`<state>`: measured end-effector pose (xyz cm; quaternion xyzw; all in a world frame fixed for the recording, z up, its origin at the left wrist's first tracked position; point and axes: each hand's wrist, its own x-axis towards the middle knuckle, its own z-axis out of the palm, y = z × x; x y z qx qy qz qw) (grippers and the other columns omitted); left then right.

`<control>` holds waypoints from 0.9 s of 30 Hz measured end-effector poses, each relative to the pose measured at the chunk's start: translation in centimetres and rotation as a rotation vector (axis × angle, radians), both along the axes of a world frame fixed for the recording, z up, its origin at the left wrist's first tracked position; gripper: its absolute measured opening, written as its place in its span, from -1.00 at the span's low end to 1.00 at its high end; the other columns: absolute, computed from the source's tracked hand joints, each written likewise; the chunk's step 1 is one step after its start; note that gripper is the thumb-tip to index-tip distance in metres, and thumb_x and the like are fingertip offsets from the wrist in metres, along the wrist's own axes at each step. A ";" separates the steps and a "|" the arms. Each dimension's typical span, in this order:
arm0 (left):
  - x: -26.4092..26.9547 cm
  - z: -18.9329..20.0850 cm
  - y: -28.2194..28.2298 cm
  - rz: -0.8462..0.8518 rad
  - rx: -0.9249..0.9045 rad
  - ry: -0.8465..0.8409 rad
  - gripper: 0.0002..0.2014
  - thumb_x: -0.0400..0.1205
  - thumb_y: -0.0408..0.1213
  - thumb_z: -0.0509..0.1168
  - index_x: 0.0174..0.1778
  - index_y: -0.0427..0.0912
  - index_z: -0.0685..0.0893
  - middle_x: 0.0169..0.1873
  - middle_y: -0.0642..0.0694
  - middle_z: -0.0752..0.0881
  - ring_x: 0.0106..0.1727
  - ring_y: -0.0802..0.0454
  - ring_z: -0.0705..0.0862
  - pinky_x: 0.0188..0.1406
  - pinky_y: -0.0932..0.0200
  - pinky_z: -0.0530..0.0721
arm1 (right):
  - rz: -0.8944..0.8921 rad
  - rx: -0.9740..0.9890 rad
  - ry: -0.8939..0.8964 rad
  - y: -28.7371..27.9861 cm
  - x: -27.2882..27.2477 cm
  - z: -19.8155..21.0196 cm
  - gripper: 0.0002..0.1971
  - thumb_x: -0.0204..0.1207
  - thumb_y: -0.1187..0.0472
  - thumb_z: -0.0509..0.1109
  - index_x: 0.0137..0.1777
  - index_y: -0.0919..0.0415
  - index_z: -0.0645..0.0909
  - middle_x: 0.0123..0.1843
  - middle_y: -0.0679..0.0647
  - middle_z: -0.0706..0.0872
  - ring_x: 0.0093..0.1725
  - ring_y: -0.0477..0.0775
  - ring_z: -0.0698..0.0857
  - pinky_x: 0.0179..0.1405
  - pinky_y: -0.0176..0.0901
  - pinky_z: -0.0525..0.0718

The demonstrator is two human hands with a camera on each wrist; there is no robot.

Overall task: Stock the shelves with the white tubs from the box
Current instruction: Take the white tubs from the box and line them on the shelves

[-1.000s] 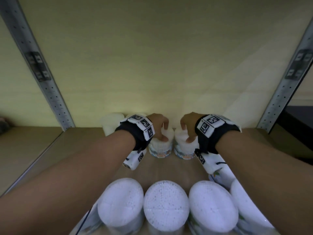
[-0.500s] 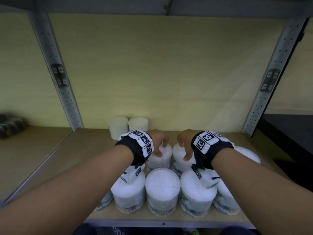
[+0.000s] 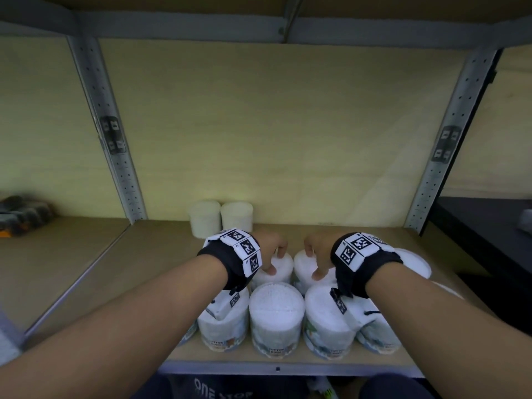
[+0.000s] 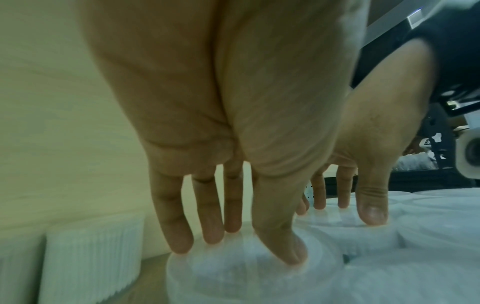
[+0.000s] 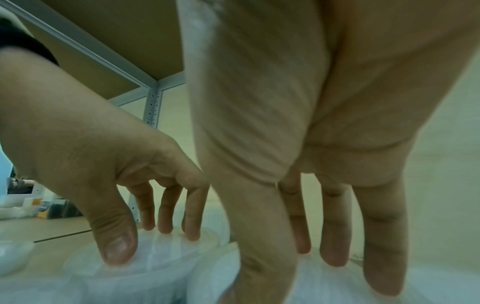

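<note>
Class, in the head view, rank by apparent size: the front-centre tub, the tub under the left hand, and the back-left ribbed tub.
1. Front-centre tub, largest, though nearest the camera.
2. Tub under the left hand and back-left ribbed tub: too alike, and the first is partly hidden, so unranked.

Under our left hand [image 3: 267, 250] sits a tub [image 4: 249, 273] of clear, smooth plastic, its lid faintly glossy, the white filling showing through; the tub under our right hand [image 3: 318, 251] looks the same [image 5: 337, 283]; nearer us than both hands, the front tubs [image 3: 276, 315] carry a grainy white top and glossy printed paper labels; beyond our left hand two matt white tubs [image 3: 220, 217] show fine ribbed sides; the shelf board [image 3: 86, 272] beneath our hands looks like matt, smooth wood; the uprights [image 3: 109, 133] to either side of us are dull grey perforated metal; our wristbands [image 3: 230, 263] are black cloth with matt white printed tags.
</note>
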<state>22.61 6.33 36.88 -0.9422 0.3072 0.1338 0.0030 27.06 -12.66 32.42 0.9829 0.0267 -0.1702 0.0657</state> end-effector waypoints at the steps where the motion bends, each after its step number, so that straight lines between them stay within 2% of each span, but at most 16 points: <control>1: -0.1 0.0 0.0 0.003 0.001 0.002 -0.56 0.49 -0.27 0.49 0.25 -0.30 0.57 0.24 -0.27 0.63 0.21 -0.24 0.63 0.14 0.01 0.61 | 0.014 0.006 0.006 -0.2 -0.1 0.1 -0.24 -0.42 -0.36 0.60 -0.18 -0.27 0.35 -0.25 -0.16 0.70 -0.28 0.01 0.74 -0.17 0.06 0.80; 4: 0.0 0.0 0.1 0.012 -0.006 0.004 -0.55 0.49 -0.27 0.49 0.26 -0.28 0.57 0.25 -0.25 0.62 0.22 -0.22 0.63 0.17 0.01 0.61 | 0.049 0.027 0.033 1.0 -2.7 2.5 -0.31 -0.17 -0.24 0.69 -0.06 -0.26 0.40 -0.10 -0.16 0.69 -0.17 -0.01 0.72 -0.02 0.06 0.78; 6: 0.1 -0.1 0.2 0.020 -0.020 0.018 -0.54 0.49 -0.25 0.49 0.28 -0.26 0.57 0.27 -0.22 0.62 0.22 -0.20 0.63 0.18 0.02 0.61 | 0.081 0.054 0.058 1.8 -4.2 4.0 -0.37 0.14 -0.07 0.68 0.20 -0.07 0.49 0.12 -0.04 0.70 -0.06 0.03 0.65 0.08 -0.03 0.70; 7: 0.3 0.0 0.3 0.024 -0.034 0.025 -0.54 0.50 -0.24 0.48 0.29 -0.25 0.58 0.28 -0.21 0.61 0.22 -0.18 0.63 0.16 0.06 0.60 | 0.075 0.063 0.080 2.0 -4.5 4.5 -0.40 0.27 0.01 0.65 0.29 0.06 0.52 0.21 0.02 0.68 -0.02 0.05 0.60 0.07 -0.07 0.65; 9: 0.6 0.1 0.7 0.041 -0.077 0.032 -0.55 0.52 -0.22 0.46 0.31 -0.22 0.58 0.29 -0.18 0.60 0.23 -0.15 0.62 0.09 0.15 0.56 | 0.089 0.075 0.107 2.2 -4.4 5.5 -0.42 0.37 0.11 0.60 0.38 0.20 0.53 0.27 0.08 0.65 0.02 0.06 0.55 0.00 -0.12 0.56; 11: 1.1 0.5 1.4 0.073 -0.109 0.017 -0.54 0.55 -0.21 0.42 0.36 -0.21 0.55 0.32 -0.16 0.59 0.27 -0.12 0.61 0.10 0.17 0.54 | 0.092 0.114 0.088 2.5 -3.9 6.2 -0.42 0.42 0.14 0.57 0.42 0.23 0.51 0.31 0.11 0.62 0.11 0.09 0.59 0.00 -0.18 0.52; 13: 1.9 1.0 2.4 0.109 -0.122 0.001 -0.53 0.58 -0.21 0.38 0.41 -0.22 0.51 0.34 -0.17 0.58 0.30 -0.11 0.59 0.18 0.15 0.57 | 0.100 0.162 0.023 2.9 -3.1 6.6 -0.51 0.45 0.12 0.54 0.35 0.25 0.58 0.33 0.12 0.64 0.20 0.12 0.64 0.05 -0.17 0.56; 17: 4.2 1.5 5.9 0.210 -0.129 -0.013 -0.53 0.60 -0.21 0.32 0.45 -0.18 0.48 0.34 -0.15 0.56 0.28 -0.10 0.60 0.21 0.15 0.58 | 0.090 0.306 -0.102 4.7 -1.3 7.1 -0.72 0.48 0.12 0.47 0.14 0.22 0.69 0.16 0.11 0.71 0.14 0.15 0.70 0.06 -0.07 0.67; 19: 5.5 1.5 8.0 0.263 -0.110 -0.028 -0.51 0.62 -0.17 0.31 0.48 -0.17 0.44 0.38 -0.15 0.53 0.31 -0.10 0.57 0.27 0.13 0.55 | 0.092 0.349 -0.126 5.9 0.1 7.1 -0.74 0.51 0.15 0.44 0.15 0.23 0.69 0.17 0.13 0.71 0.14 0.15 0.70 0.09 -0.07 0.67; 22: 7.3 1.5 10.8 0.333 -0.093 -0.039 -0.49 0.65 -0.13 0.29 0.51 -0.17 0.41 0.43 -0.16 0.48 0.37 -0.12 0.53 0.38 0.08 0.51 | 0.118 0.375 -0.147 7.7 2.4 6.7 -0.71 0.53 0.23 0.41 0.24 0.22 0.64 0.29 0.15 0.65 0.23 0.16 0.66 0.15 -0.10 0.63; 27: 10.8 0.6 14.9 0.442 -0.132 -0.067 -0.50 0.63 -0.11 0.32 0.48 -0.16 0.44 0.44 -0.19 0.42 0.39 -0.14 0.51 0.37 0.03 0.51 | 0.145 0.398 -0.162 10.7 6.2 5.9 -0.67 0.56 0.18 0.40 0.31 0.20 0.59 0.38 0.15 0.58 0.29 0.18 0.62 0.18 -0.13 0.57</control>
